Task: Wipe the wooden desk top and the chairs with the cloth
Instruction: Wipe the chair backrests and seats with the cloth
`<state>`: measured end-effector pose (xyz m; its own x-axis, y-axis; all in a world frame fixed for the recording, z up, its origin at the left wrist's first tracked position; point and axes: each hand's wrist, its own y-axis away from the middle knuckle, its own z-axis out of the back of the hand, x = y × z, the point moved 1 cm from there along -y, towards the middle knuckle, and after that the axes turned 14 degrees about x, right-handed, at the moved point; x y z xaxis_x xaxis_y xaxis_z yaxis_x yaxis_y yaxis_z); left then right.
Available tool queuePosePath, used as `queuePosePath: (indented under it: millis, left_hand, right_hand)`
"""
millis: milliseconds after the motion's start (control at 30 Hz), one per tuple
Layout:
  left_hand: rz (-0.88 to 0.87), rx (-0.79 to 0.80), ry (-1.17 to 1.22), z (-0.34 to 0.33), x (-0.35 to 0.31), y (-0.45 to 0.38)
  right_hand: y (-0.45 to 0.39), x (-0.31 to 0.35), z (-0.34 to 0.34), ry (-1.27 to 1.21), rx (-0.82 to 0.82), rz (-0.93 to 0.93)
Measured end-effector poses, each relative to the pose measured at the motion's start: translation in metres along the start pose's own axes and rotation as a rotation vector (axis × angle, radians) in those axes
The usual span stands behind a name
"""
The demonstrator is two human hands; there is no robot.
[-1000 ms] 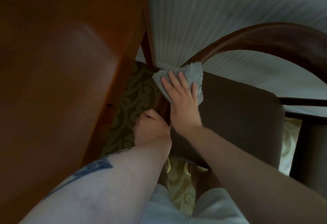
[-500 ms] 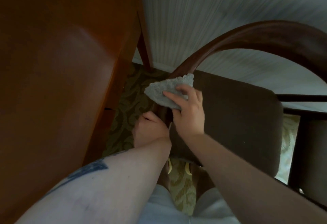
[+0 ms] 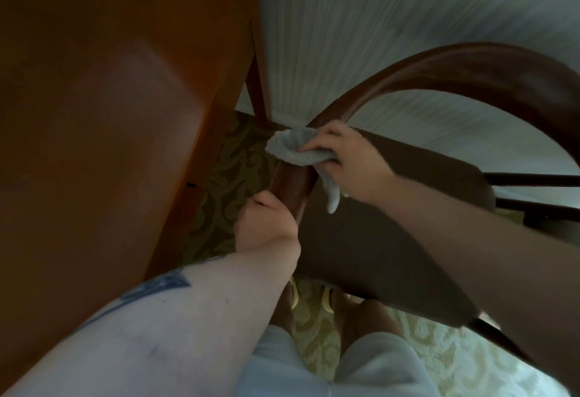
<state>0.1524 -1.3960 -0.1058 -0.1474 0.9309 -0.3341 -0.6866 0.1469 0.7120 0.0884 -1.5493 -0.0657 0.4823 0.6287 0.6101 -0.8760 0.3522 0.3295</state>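
- Your wooden worktop (image 3: 94,114) fills the left side, its edge running down beside the chair.
- The chair (image 3: 392,224) stands just right of it, dark seat below you and a curved wooden rail (image 3: 439,67) arching across the upper right.
- Patterned carpet (image 3: 229,170) shows between worktop and chair.
- Your left hand (image 3: 266,221) is wrapped round the chair's rail near its lower end.
- Your right hand (image 3: 348,161) grips the cloth against the rail just above the left.
- The grey cloth (image 3: 292,148) is bunched over the rail, one tail hanging below your palm.
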Motion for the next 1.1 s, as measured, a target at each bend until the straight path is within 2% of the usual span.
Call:
queuePosePath:
  millis: [33,67,167,233,300,367,467,533,667,800,867,900,1000,1033,1100]
  left_hand:
    - [-0.002,0.016,-0.005,0.001,0.0,0.001]
    - [-0.008,0.034,-0.004,0.003,0.0,0.002]
    - [-0.012,0.06,0.0,0.003,-0.001,0.005]
    - [0.011,0.012,0.034,0.005,-0.002,0.009]
    - [0.046,0.004,0.118,0.008,-0.002,0.011]
    - [0.007,0.078,0.198,0.008,0.005,0.007]
    - [-0.012,0.328,0.6,0.015,0.01,0.006]
    - [0.049,0.534,0.767,0.028,0.014,0.01]
    - [0.194,0.772,0.818,0.047,0.034,0.013]
    - [0.194,0.802,0.727,0.044,0.055,0.02]
    - [0.209,0.848,0.773,0.045,0.062,0.022]
    - [0.194,0.85,0.795,0.045,0.064,0.021]
    - [0.074,0.826,0.827,0.046,0.067,0.025]
    - [0.066,0.835,0.848,0.046,0.066,0.026]
    - [0.111,0.832,0.897,0.046,0.065,0.027]
  right_hand:
    - [-0.006,-0.001,0.008,0.018,0.072,-0.008]
    - [-0.013,-0.006,0.012,0.014,0.048,-0.054]
    - [-0.02,0.005,0.003,-0.134,-0.21,-0.221]
    - [-0.007,0.018,-0.024,-0.195,-0.231,-0.225]
    - [0.013,0.027,-0.046,-0.245,-0.148,-0.162]
    - [0.03,0.03,-0.065,-0.3,-0.09,-0.141]
    - [0.05,0.043,-0.085,-0.331,-0.009,-0.153]
    - [0.062,0.052,-0.094,-0.326,0.039,-0.133]
    - [0.104,0.073,-0.128,-0.168,0.196,0.023]
    - [0.119,0.076,-0.135,0.052,0.367,0.236]
    - [0.105,0.067,-0.12,0.233,0.37,0.351]
    - [0.097,0.062,-0.11,0.236,0.329,0.3]
    - [0.078,0.057,-0.091,-0.014,0.055,-0.112]
    - [0.08,0.063,-0.095,-0.015,0.051,-0.143]
    - [0.091,0.08,-0.109,0.055,0.208,0.0]
